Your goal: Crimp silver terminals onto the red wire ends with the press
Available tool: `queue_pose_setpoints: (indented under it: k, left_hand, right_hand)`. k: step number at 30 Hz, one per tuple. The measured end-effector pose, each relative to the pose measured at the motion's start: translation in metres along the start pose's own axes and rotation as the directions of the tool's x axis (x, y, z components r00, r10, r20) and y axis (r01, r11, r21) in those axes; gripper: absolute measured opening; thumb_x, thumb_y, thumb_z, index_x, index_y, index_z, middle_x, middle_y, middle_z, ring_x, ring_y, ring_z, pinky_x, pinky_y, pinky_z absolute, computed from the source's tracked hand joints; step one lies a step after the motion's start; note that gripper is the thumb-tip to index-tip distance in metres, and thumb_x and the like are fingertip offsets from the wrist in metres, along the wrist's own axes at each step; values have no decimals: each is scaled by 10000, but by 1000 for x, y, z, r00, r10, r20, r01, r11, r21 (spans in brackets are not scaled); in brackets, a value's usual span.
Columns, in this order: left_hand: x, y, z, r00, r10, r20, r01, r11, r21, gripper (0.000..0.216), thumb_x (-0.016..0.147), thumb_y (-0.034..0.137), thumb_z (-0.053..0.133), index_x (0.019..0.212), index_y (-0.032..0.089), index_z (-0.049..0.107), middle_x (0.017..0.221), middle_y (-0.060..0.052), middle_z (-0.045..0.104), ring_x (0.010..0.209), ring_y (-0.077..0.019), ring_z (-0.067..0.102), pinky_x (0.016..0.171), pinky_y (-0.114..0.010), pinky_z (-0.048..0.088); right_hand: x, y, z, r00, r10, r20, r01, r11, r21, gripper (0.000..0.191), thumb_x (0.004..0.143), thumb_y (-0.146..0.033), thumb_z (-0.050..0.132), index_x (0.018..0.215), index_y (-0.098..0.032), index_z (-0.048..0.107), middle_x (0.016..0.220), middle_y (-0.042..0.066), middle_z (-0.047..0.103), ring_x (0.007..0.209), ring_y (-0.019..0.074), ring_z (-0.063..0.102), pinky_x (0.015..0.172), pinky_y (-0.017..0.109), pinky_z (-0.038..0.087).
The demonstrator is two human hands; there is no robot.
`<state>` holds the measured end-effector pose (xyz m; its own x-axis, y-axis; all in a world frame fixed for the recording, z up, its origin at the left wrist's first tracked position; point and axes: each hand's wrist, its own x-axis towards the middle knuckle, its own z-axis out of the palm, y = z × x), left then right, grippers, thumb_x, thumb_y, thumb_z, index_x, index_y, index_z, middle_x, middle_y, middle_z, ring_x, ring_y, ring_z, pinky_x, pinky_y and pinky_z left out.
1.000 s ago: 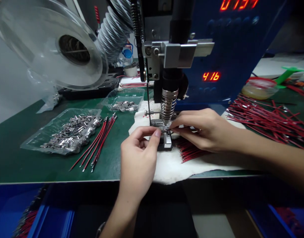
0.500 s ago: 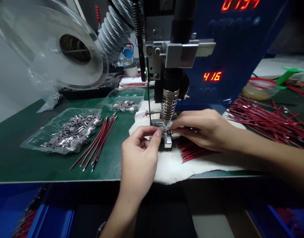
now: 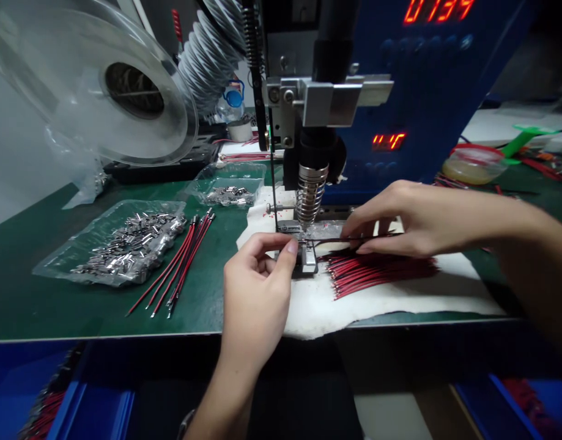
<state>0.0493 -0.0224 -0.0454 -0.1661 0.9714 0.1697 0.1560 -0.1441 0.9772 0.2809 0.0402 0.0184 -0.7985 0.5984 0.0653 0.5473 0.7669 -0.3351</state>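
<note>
- Left hand (image 3: 257, 287) – thumb and forefinger (image 3: 290, 247) curled in, with a narrow gap. The forefinger tip touches the small metal fixture (image 3: 307, 256) under the press head (image 3: 310, 192). Can't tell if anything is pinched between them.
- Right hand (image 3: 402, 220) – fingers (image 3: 370, 247) closed in a pinch on a single wire (image 3: 332, 240), palm down.
- The wire's long axis runs left-right, nearly level. Its free end points left into the fixture; the rest is hidden under the hand.
- The wire looks thin, dark and straight, and its tip is too small to make out.
- It sits just above the pile of red wires (image 3: 381, 272) on the white cloth (image 3: 317, 311).
</note>
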Motion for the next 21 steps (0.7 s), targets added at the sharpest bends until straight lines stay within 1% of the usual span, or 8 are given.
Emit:
queue_pose_setpoints:
  k: [2, 4, 6, 9, 11, 15, 18, 21]
  left_hand:
    - [0, 0, 0, 1000, 1, -2, -1, 1000, -1, 178, 804, 332, 710, 864, 164, 696, 874, -62, 698, 765, -160, 634, 538, -187, 426]
    - [0, 0, 0, 1000, -1, 4, 1, 1000, -2, 185, 809, 338, 706, 868, 164, 693, 871, -63, 696, 763, -158, 632, 529, -185, 418]
    - [0, -1, 0, 1000, -5, 9, 5, 1000, -3, 188, 808, 342, 708, 868, 164, 692, 857, -61, 693, 759, -155, 628, 530, -185, 414]
    - [0, -1, -1, 1000, -8, 10, 8, 1000, -11, 187, 807, 343, 709, 864, 166, 695, 851, -58, 693, 747, -146, 619, 546, -187, 419]
    - [0, -2, -1, 1000, -14, 11, 14, 1000, -26, 183, 810, 342, 707, 864, 167, 697, 856, -57, 696, 739, -139, 614, 561, -189, 424]
    - [1, -3, 0, 1000, -23, 9, 24, 998, -59, 181, 800, 335, 716, 857, 164, 701, 856, -56, 699, 727, -138, 613, 573, -194, 432]
    - [1, -3, 0, 1000, -22, 4, 22, 998, -58, 188, 797, 339, 717, 862, 162, 706, 844, -55, 699, 717, -143, 618, 560, -195, 432]
    - [1, -3, 0, 1000, -23, 3, 23, 999, -47, 206, 797, 351, 717, 869, 158, 708, 837, -56, 696, 690, -138, 609, 526, -190, 411]
  right_hand:
    - [-5, 7, -9, 1000, 4, 5, -4, 999, 34, 207, 830, -198, 658, 1026, -191, 725, 839, 10, 745, 643, 100, 680, 534, 150, 499]
    - [-10, 12, -16, 997, 49, 54, -51, 998, 40, 196, 819, -161, 661, 1000, -184, 732, 816, 5, 746, 634, 93, 686, 530, 121, 498]
    - [-12, 16, -20, 992, 100, 83, -106, 992, 71, 145, 831, -193, 655, 943, -175, 746, 746, 2, 735, 581, 91, 675, 505, 115, 494]
    - [-14, 19, -21, 984, 144, 103, -156, 981, 118, 149, 848, -224, 634, 916, -175, 758, 710, 3, 726, 559, 97, 666, 489, 129, 495]
    - [-13, 20, -20, 984, 148, 98, -161, 977, 137, 161, 841, -184, 622, 921, -170, 761, 736, 11, 732, 577, 102, 672, 508, 136, 504]
    - [-12, 18, -17, 991, 108, 74, -118, 981, 154, 192, 824, -112, 606, 934, -147, 759, 734, 33, 731, 564, 98, 670, 519, 121, 506]
    - [-11, 16, -16, 992, 99, 74, -110, 981, 162, 161, 846, -160, 609, 912, -145, 755, 686, 31, 714, 531, 91, 656, 486, 107, 486]
    - [-10, 13, -15, 991, 113, 74, -123, 980, 153, 167, 862, -216, 608, 903, -149, 754, 695, 30, 708, 548, 93, 654, 498, 117, 493]
